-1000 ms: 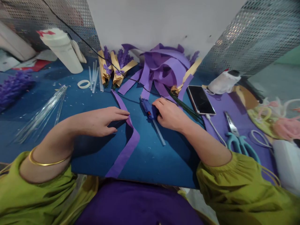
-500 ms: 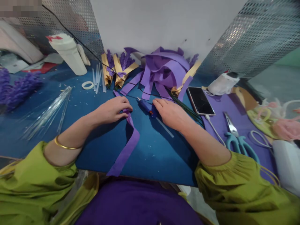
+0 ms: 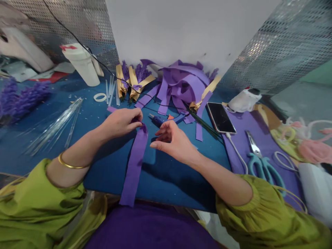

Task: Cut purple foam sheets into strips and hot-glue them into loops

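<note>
A purple ribbon strip (image 3: 135, 166) is pinched in my left hand (image 3: 123, 121), its long end hanging toward me over the table's front edge. Its other end pokes out to the left behind the hand. My right hand (image 3: 173, 140) hovers just right of the ribbon with fingers curved and apart, holding nothing. Behind that hand lies a blue hot glue gun (image 3: 157, 120) with an orange trigger, its nozzle pointing left. The right hand partly hides the gun.
Purple ribbon strips (image 3: 181, 81) pile up at the back beside small wrapped lavender bunches (image 3: 135, 86). Glue sticks (image 3: 111, 90), a tape ring (image 3: 100, 97) and a white tumbler (image 3: 83, 65) stand left. A phone (image 3: 221, 117) and blue-handled scissors (image 3: 261, 162) lie right.
My right hand has left the glue gun and come left and nearer, its fingers now apart. The ribbon's hanging part has straightened, while my left hand keeps its pinch.
</note>
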### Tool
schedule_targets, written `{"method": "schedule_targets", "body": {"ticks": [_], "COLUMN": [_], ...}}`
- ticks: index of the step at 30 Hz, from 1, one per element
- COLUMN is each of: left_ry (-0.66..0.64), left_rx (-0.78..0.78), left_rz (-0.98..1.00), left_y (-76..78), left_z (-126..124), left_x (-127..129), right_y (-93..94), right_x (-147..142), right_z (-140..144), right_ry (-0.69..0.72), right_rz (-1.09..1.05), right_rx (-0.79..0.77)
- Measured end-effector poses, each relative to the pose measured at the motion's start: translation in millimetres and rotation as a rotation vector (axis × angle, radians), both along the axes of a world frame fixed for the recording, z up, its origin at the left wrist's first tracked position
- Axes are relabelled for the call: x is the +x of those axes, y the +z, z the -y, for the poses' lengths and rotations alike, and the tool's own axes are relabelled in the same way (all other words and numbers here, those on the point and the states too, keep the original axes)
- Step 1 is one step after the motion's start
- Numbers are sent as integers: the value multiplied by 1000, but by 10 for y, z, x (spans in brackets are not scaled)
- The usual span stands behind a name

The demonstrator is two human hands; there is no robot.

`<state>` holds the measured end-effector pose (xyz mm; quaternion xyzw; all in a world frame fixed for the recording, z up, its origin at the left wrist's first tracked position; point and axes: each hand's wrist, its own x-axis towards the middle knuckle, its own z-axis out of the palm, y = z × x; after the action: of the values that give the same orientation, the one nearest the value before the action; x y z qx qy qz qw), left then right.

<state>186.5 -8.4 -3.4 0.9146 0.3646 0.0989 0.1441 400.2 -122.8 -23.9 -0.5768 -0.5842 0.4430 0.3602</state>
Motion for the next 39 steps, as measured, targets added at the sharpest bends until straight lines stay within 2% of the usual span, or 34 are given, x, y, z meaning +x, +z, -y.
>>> {"method": "schedule_targets", "body": {"ticks": [5,9,12,14,16,20,23,25,27,32,39], "left_ry": [143,227,237,234,216,161,163,163,152,97,106], "left_rx": [33,3,-70,-91,-103,-205,-279,-307,-320,-329,-295], "left_rz": [207,347,341,301,268,252,245,243,247,258,267], "left_y": [56,73,66,58,54,58,65,64,58,47,57], "left_z": [74,91,83,74,68,90,128,151,168,195,225], "left_x": [7,18,13,3,-6,-2,17,32,44,66,72], "right_y": [-51,-12,18,25,40,144,205,184,127,32,108], "right_x": [-112,-245,-219,-89,101,386,363,283,216,214,207], "right_z": [44,114,92,12,-94,-205,-153,-110,-93,-139,-132], "right_ry": [15,41,27,-42,-92,-81,-4,19,-5,-54,11], "right_rz": [-308,-543,-567,-404,-153,358,619,675,597,186,-21], "right_rx": [-156,-259,-252,-171,-48,178,261,279,296,309,239]}}
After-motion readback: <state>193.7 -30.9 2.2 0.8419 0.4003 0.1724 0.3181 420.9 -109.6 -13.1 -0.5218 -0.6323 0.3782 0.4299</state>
